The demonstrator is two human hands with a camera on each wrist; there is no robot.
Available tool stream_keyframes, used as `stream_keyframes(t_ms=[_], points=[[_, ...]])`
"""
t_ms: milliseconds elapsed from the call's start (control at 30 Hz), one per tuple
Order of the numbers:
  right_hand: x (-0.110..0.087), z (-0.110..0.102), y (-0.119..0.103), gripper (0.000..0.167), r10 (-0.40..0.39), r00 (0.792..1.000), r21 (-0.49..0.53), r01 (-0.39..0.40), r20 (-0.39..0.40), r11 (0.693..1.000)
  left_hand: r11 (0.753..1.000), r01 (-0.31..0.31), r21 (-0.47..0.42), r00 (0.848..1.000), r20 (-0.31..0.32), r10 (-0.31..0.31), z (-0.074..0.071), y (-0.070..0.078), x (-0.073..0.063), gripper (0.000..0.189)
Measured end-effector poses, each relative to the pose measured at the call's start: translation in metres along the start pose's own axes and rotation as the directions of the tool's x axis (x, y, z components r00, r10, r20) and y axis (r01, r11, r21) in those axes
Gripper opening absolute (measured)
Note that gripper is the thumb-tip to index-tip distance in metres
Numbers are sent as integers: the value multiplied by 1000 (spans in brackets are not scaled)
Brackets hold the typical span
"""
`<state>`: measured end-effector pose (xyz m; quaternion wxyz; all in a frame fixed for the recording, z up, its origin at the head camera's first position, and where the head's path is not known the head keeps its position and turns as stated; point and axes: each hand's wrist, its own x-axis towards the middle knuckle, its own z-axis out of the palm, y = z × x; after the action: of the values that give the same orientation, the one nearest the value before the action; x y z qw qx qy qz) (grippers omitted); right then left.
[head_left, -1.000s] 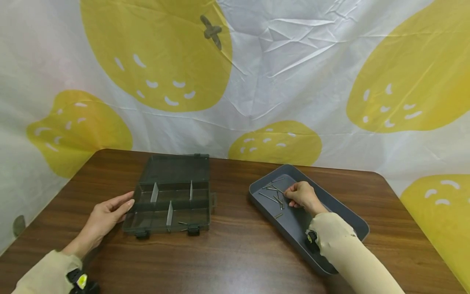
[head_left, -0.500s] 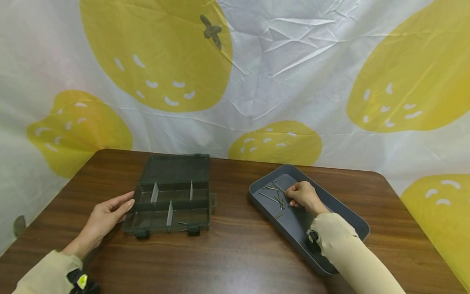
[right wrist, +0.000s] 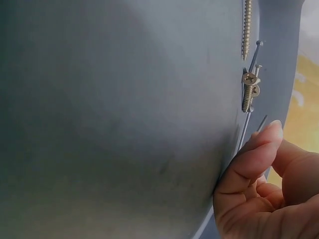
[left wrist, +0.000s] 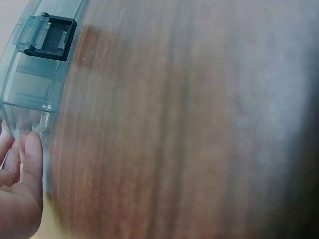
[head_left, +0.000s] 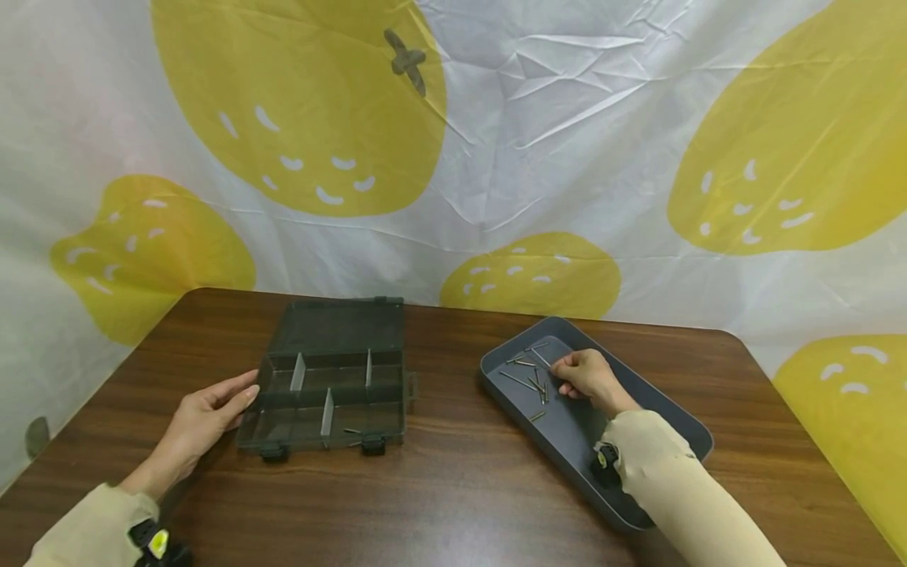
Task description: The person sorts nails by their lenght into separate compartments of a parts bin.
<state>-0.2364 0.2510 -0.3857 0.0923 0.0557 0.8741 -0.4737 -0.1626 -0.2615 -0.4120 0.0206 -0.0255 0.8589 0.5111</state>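
In the head view, my left hand (head_left: 201,417) holds the left edge of an open dark clear-plastic compartment box (head_left: 347,324), thumb at the rim. The left wrist view shows that hand (left wrist: 25,189) with fingertips against the box's end wall, near a black latch (left wrist: 60,37). Over the grey tray (head_left: 567,429), my right hand (head_left: 588,378) pinches a thin nail (head_left: 541,358). From the right wrist, the nail's pointed end (right wrist: 263,121) sticks out past the thumb and finger of that hand (right wrist: 254,184). Its other end is hidden.
Several loose screws and nails lie in the tray, including a cross-head screw (right wrist: 249,78) and a short screw (head_left: 538,416). White dividers (head_left: 328,411) split the box; a few metal pieces (head_left: 352,431) lie in its front right compartment. A fruit-print cloth (head_left: 496,157) hangs behind the table.
The nail in my right hand has swung to a steeper angle, its free end shifting slightly right and toward the tray's far side. My left hand and the box stay put.
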Motion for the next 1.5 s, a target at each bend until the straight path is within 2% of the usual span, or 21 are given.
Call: stream_keyframes(t_ms=[467,667,1033,1500], points=[[-2,-1,-3,22,-2,1000,51,1,26,999,1000,-3,-2,1000,8,3,0,-2,0,65],[-5,-3,-11,25,-39,999,50,37,35,998,1000,1,-3,1000,2,-1,0,-2,0,65],[-16,7,-40,29,-124,990,61,120,71,991,1000,6,-6,1000,-10,-6,1,-3,2,66],[-26,28,-75,26,-159,978,95,147,132,985,1000,9,-14,1000,-15,-9,1,-1,1,67]])
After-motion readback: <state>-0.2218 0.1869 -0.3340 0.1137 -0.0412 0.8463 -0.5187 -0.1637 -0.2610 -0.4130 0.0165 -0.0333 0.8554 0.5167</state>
